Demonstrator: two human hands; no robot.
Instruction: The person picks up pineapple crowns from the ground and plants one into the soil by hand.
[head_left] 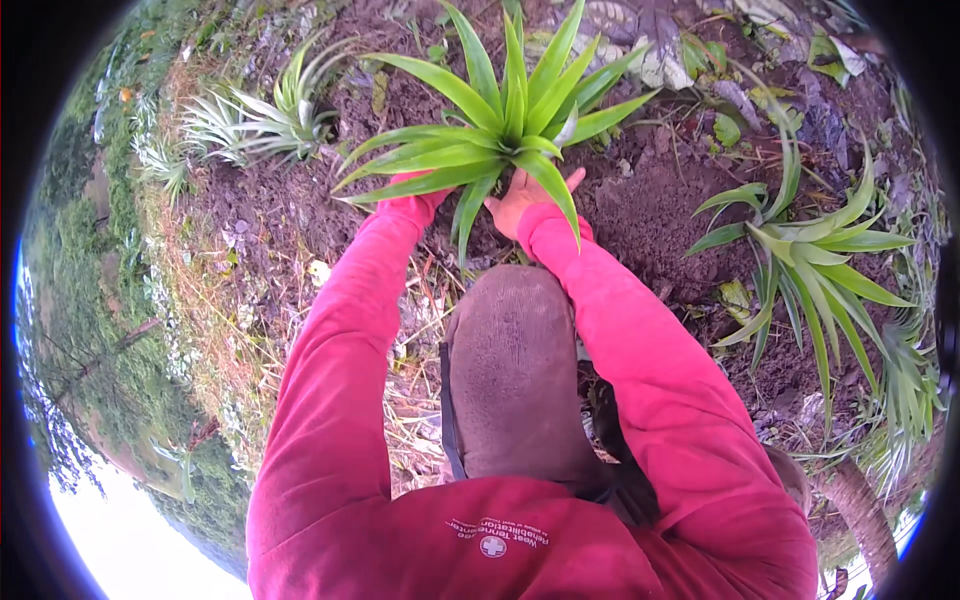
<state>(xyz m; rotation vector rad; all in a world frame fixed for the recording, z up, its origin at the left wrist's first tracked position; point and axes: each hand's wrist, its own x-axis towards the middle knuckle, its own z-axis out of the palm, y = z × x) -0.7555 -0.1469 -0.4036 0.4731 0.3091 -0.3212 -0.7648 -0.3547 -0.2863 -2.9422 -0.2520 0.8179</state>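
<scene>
A bright green pineapple-like plant (515, 150) stands upright in dark soil ahead of me, its long pointed leaves spreading outward. Both my arms, in pink sleeves, reach in around its base. Beside the base, partly under the leaves, my right hand (515, 202) is low at the soil with its visible fingers apart. On the other side, my left hand (412, 200) is at the sleeve's end, and the leaves cover its fingers. Where the stem meets the ground is hidden by leaves and hands.
My brown-clad knee (512, 370) is bent between my arms. At the right grows another spiky plant (800, 245), and paler spiky plants (285, 115) stand at the far left. Loose dark soil (650, 215) lies beside my right hand; dry grass (235, 310) borders the left.
</scene>
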